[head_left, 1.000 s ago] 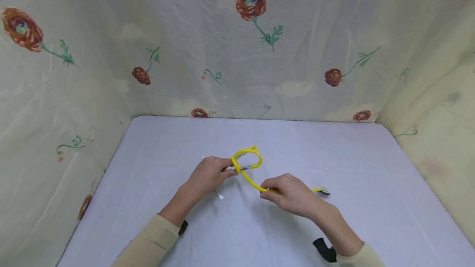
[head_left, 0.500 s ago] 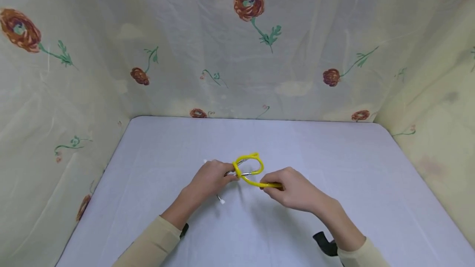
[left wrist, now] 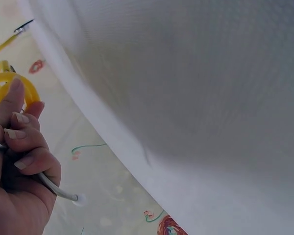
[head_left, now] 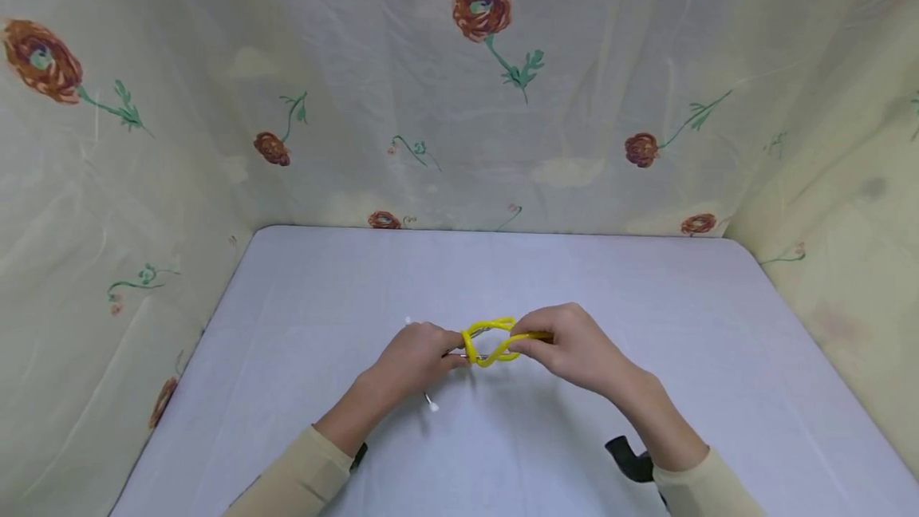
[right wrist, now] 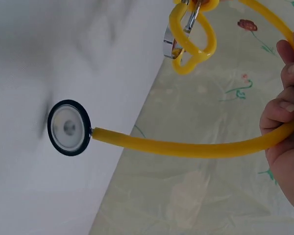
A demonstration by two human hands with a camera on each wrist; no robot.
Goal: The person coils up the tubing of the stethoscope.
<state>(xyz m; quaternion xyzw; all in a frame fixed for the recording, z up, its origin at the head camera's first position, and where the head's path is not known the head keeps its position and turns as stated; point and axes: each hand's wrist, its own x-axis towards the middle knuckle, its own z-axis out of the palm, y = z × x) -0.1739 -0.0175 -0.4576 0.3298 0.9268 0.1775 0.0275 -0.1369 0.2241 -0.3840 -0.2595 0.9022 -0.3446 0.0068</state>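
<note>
A stethoscope with yellow tubing (head_left: 477, 356) is held above the table between both hands. My left hand (head_left: 416, 359) grips its metal ear tubes where the tubing is looped around them, thumb and finger on the yellow loop. A pale ear tip (left wrist: 80, 199) sticks out past the curled fingers in the left wrist view. My right hand (head_left: 577, 348) pinches the tubing at the right side of the loop. In the right wrist view, the free length of tubing runs from that hand's curled fingers to the round chest piece (right wrist: 68, 127), which hangs near the white tabletop.
A white-covered table (head_left: 402, 262) lies under both hands. Curtains (head_left: 574, 62) with a flower print enclose it at the back and sides. Black straps (head_left: 628, 459) show at the wrists beside the beige sleeves (head_left: 294, 473).
My right hand has moved up and slightly right with the tubing, bringing it over the loop. My left hand has shifted slightly right and toward the body, still gripping the ear tubes.
</note>
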